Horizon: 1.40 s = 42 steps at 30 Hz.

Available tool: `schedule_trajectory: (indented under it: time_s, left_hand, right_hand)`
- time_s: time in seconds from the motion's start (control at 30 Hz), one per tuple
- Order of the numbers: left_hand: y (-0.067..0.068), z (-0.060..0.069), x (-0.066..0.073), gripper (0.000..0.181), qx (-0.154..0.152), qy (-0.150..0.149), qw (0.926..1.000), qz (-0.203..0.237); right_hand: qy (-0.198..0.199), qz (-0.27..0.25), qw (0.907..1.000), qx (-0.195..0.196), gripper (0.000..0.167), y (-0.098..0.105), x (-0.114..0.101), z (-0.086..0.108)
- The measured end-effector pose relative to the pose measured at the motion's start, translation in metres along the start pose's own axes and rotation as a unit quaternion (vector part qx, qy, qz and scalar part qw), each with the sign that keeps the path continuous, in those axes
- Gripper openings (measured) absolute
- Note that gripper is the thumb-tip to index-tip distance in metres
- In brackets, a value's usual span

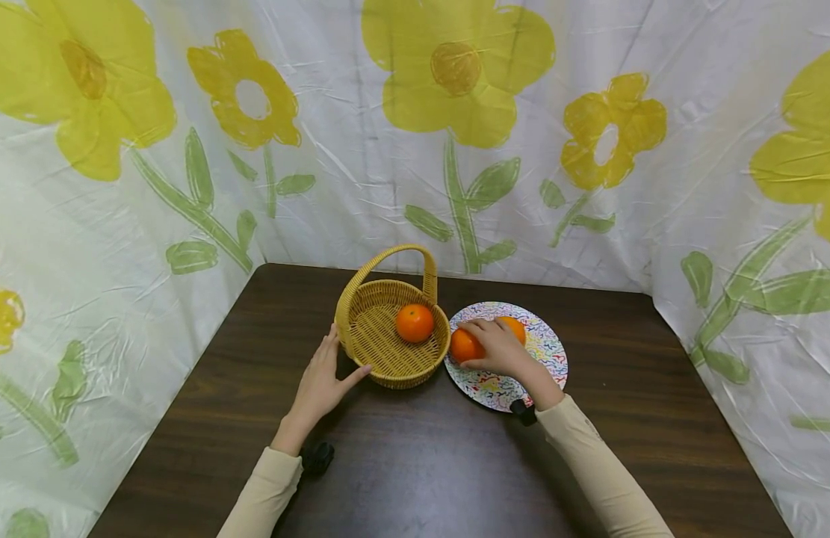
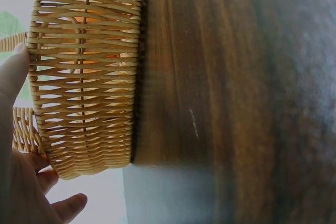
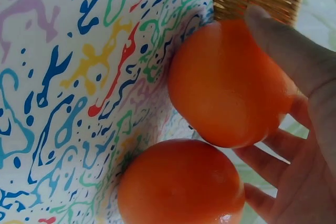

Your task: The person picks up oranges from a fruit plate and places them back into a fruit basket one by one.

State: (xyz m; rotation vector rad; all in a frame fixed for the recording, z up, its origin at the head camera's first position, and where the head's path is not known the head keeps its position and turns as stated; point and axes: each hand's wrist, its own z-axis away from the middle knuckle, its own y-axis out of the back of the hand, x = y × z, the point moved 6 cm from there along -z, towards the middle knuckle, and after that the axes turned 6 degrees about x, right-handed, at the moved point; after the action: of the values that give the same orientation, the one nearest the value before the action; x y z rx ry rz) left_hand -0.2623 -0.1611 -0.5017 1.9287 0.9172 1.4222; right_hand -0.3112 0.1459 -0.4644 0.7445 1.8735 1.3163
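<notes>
Fingers [image 3: 286,43] and thumb of our right hand [image 1: 498,350] are curled round the near orange [image 3: 231,85], which sits over the left side of the splashy multicolored plate [image 1: 552,359], close to the basket [image 1: 401,379]. Can't really tell if it's touching the plate or slightly up off it. Right next to it, partly tucked behind our hand in the head view, is the second orange [image 1: 513,327], also on the plate. Over on the other side, our left hand [image 1: 320,385] has its thumb spread wide from the fingers, resting against the outside of the basket, with the thumb up by the rim in the left wrist view. That basket's wicker, standing upright with its handle [image 1: 388,254] arched over the top, and the third orange [image 1: 415,323] is lying inside toward the right. It's all on our dark wooden table [image 1: 401,463], basket and plate just beside each other, flowery curtain [image 1: 347,149] behind.
</notes>
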Motion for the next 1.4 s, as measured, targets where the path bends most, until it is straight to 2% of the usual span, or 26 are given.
schedule_trajectory:
  time_s: [0.27, 0.63, 0.9, 1.07, 1.4]
  left_hand:
    - [0.001, 0.0, 0.001, 0.096, -0.008, 0.007, 0.9999, 0.002]
    - [0.001, 0.001, 0.001, 0.097, -0.015, 0.015, 0.9998, 0.0]
    - [0.0, 0.001, 0.0, 0.097, -0.016, 0.014, 0.9998, -0.002]
    - [0.0, 0.001, 0.0, 0.096, -0.015, 0.015, 0.9998, 0.001]
    - [0.001, 0.001, 0.0, 0.097, -0.014, 0.016, 0.9998, 0.0]
  right_hand:
    - [0.005, 0.01, 0.9999, -0.009, 0.073, -0.002, -0.003, -0.002]
    - [0.009, 0.002, 0.9997, 0.021, 0.072, 0.001, -0.004, -0.001]
    - [-0.007, -0.036, 0.998, 0.051, 0.074, 0.013, -0.002, -0.001]
    - [-0.014, -0.042, 0.9963, 0.073, 0.076, 0.019, 0.0, 0.0]
    - [-0.038, -0.054, 0.9948, 0.078, 0.073, 0.028, 0.001, -0.001]
